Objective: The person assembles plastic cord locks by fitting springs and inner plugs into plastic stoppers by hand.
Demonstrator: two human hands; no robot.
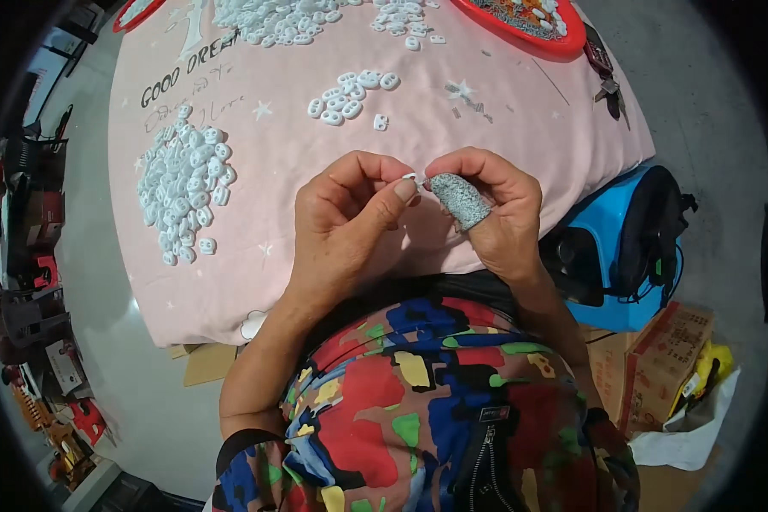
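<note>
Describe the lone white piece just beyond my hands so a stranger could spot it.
On the pink cloth, find the small cluster of white pieces ahead of your left hand. Off the cluster's near right side lies the lone piece, separate and squarer-looking than its rounded neighbours.

L hand [350, 209] pinches small white plastic pc [410, 177] btwn thumb & index. R hand [505, 205], grey sleeve [461, 201] on thumb, fingertips right next to it; what they grip unclear. Both above pink-clothed bench [269, 205]. Pile of white 2-hole pcs [182, 183] on L, sm. cluster [346, 97] ahead w/ single pc [381, 122] nearby. Red basin [563, 47] far R, keys [609, 90] near bench edge.
</note>
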